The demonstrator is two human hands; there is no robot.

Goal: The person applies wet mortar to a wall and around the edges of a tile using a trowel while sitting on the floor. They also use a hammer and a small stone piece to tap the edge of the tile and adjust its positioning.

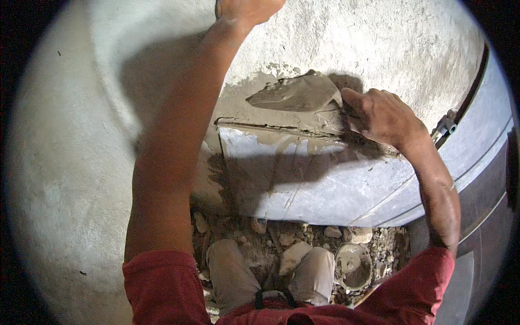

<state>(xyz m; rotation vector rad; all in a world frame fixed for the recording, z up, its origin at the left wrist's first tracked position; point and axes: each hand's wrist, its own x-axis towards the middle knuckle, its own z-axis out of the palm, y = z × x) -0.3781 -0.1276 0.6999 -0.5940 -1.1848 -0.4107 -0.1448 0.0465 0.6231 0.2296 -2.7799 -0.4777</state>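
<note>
My right hand (382,116) is closed round the handle of a trowel (298,93), whose blade is smeared with wet grey-brown mortar and points left against the wall. The handle itself is hidden by my fingers. Around the blade, fresh mortar (233,100) covers a patch of the pale wall (379,43). Just below runs the cracked upper edge of a bluish-grey panel (325,187), with drips of mortar down its face. High up, my left hand (250,10) is at the wall, its fingers cut off by the picture's top edge.
Rubble and stones (295,257) lie on the ground around my knees. A round mortar-coated bowl (353,266) sits by my right knee. At the right, a small metal pipe fitting (445,127) sticks out beside a dark gap.
</note>
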